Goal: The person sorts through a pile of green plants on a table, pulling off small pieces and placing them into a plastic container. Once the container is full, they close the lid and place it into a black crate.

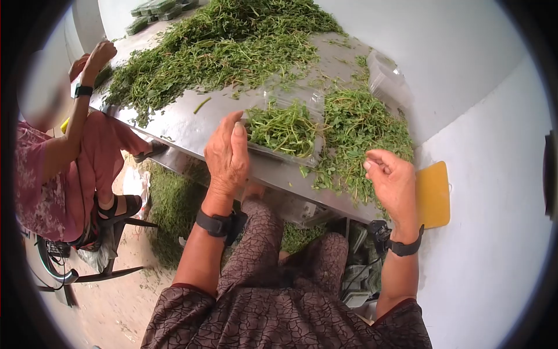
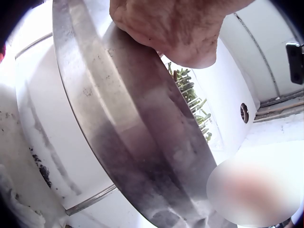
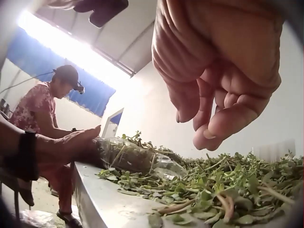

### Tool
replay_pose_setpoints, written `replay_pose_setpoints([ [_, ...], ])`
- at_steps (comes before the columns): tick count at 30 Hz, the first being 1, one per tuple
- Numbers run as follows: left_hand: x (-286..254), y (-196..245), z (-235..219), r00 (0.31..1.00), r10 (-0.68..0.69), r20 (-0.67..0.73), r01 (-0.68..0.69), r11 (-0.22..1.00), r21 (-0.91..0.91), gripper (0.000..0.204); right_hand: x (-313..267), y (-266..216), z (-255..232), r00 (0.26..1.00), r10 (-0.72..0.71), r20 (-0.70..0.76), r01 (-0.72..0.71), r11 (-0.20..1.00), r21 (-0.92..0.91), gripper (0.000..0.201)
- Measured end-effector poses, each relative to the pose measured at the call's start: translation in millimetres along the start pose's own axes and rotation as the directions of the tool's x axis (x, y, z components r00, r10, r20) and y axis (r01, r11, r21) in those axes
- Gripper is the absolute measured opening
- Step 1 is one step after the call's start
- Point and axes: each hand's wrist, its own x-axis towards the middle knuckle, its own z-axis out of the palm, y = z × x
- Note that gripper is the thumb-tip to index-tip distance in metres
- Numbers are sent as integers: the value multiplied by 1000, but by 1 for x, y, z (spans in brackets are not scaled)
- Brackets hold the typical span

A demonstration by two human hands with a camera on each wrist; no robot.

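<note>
A clear plastic container (image 1: 317, 152) filled with green sprigs (image 1: 282, 127) sits at the table's near edge, its clear lid tilted up behind it. In the head view my left hand (image 1: 226, 152) is upright at the container's left side, fingers extended; whether it touches the wall is unclear. My right hand (image 1: 394, 181) is raised over the loose greens (image 1: 363, 131) right of the container. In the right wrist view this hand (image 3: 218, 66) hangs above the leaves with loosely bent fingers and nothing visible in them. The left wrist view shows part of my left hand (image 2: 171, 31).
A large heap of greens (image 1: 226, 55) covers the table's far side. Stacked clear containers (image 1: 386, 81) stand at the back right, near a yellow board (image 1: 433, 195). Another person (image 1: 64, 157) sits at the left. More greens (image 1: 174, 215) lie below the metal table (image 1: 186, 116).
</note>
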Motion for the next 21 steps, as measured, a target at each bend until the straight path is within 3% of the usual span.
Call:
replay_pose_setpoints([
  [3,0,0,0,1000,-10,9,10,1000,9,39,-18,13,10,998,-38,-53,43,994,97,14],
  [7,1,-4,0,999,-22,26,21,1000,18,39,-35,28,17,988,-85,-132,98,991,92,11],
  [15,0,-6,4,1000,3,10,-3,1000,14,40,-52,40,9,987,-22,-159,23,1000,4,16],
  [21,0,-7,4,1000,14,10,-14,999,29,40,-52,30,11,989,-105,-104,69,951,-302,20],
])
